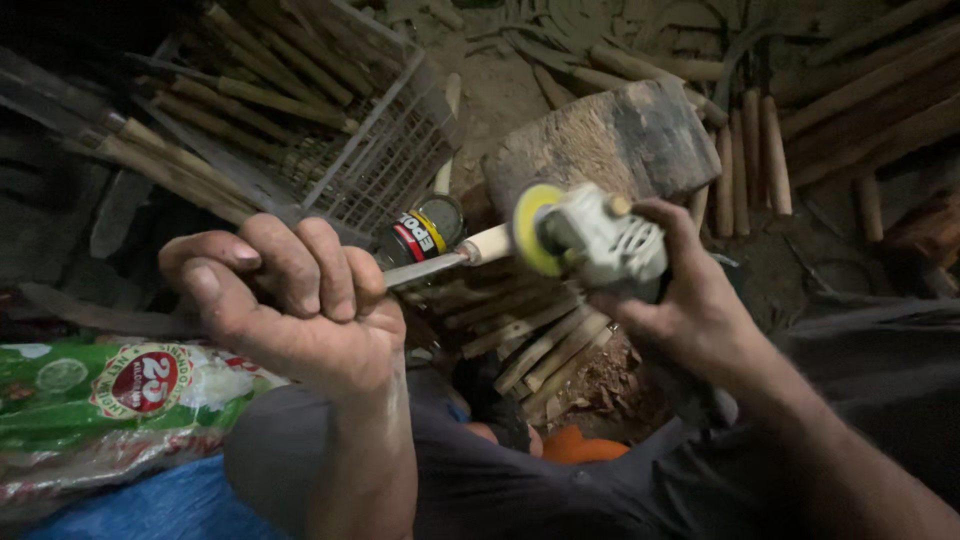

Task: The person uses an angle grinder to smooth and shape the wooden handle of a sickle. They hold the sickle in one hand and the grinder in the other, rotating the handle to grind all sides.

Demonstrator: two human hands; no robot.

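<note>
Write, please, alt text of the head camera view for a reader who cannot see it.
The right hand presses an angle grinder with a yellow sanding disc against the wooden handle of a knife, while the left hand grips its blade. Behind stand a plastic crate of finished knives, a wooden block and loose wooden handles.

The left hand (300, 300) is held at near left, closed in a tight fist, knuckles upward, forearm rising from below. The right hand (690, 300) is held at right, fingers wrapped closed, wrist bent, forearm extended from near right.
</note>
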